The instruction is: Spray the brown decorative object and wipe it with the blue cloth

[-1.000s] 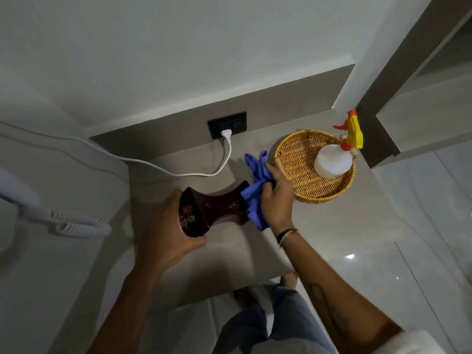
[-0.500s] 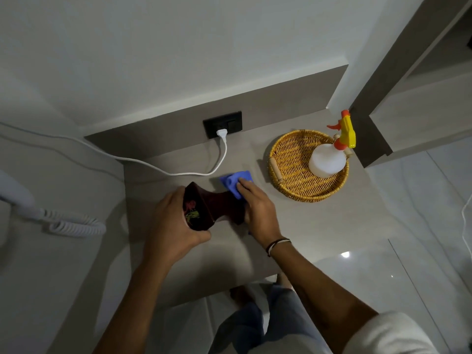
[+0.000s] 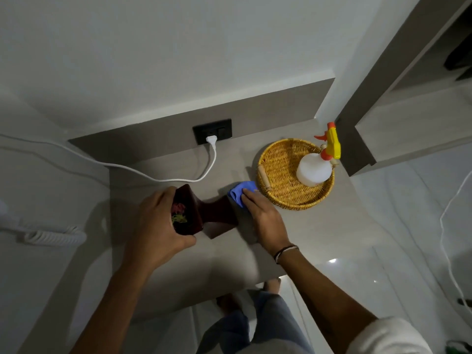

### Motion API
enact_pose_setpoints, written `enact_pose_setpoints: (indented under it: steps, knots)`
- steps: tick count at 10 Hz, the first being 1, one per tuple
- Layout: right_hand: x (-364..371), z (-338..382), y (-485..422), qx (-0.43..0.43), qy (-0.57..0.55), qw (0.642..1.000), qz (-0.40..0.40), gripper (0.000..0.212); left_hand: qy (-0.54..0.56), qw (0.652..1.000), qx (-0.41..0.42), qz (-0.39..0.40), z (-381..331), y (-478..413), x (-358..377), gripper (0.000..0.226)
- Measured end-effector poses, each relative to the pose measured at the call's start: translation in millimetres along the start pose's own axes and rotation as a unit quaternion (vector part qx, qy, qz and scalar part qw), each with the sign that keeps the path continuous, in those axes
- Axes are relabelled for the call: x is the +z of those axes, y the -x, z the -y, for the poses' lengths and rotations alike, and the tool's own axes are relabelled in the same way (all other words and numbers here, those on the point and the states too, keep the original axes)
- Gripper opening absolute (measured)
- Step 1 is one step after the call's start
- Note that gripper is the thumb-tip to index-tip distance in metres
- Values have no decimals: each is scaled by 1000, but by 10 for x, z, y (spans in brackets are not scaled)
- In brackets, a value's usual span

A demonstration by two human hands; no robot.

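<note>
The brown decorative object (image 3: 204,213) lies on its side on the grey counter (image 3: 306,226), its painted top end facing me. My left hand (image 3: 155,226) grips that top end. My right hand (image 3: 265,218) presses the blue cloth (image 3: 241,191) against the object's far base end; most of the cloth is hidden under my fingers. The white spray bottle (image 3: 315,169) with a yellow and orange trigger stands in the wicker basket (image 3: 278,162) to the right, apart from both hands.
A white plug and cable (image 3: 212,149) run from the black wall socket (image 3: 213,131) across the counter's back to the left. A white coiled cord (image 3: 48,236) lies at the far left. A wall panel stands right of the basket. My legs show below the counter's front edge.
My right hand has slid the blue cloth along the object's base, and the cloth is now bunched smaller under my fingers. My left hand keeps its hold on the object's top.
</note>
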State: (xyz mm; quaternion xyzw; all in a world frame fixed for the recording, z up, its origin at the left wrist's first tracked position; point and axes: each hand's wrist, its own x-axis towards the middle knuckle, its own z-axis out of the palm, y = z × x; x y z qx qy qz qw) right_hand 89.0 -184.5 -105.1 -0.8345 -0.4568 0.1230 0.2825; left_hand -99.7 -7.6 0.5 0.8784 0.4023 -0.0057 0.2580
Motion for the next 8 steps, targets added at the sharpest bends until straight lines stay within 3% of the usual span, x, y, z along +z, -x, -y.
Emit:
enact_pose_setpoints:
  steps: [2,3,4,6,7,8]
  knots:
    - [-477,-212,-123,4,12,987,-157,63,-58,998,24,7,-192,-203,-53,116]
    - [-630,-311,-438,14,31,989,-142,65,-69,997,30,30,-323,-268,-15,130]
    - [-556,-518,-738,25,90,994,-55,69,-66,996,44,47,-378,-284,86,136]
    - [-226,-1010,-896,28,261,943,205,72,-65,996,58,36,-292,-220,230,134]
    - [-300,-958,-891,19,250,943,217,72,-66,995,69,-5,-302,-194,279,124]
    - [-446,-725,-885,7,188,974,126,64,-99,992,74,-26,-343,-203,346,121]
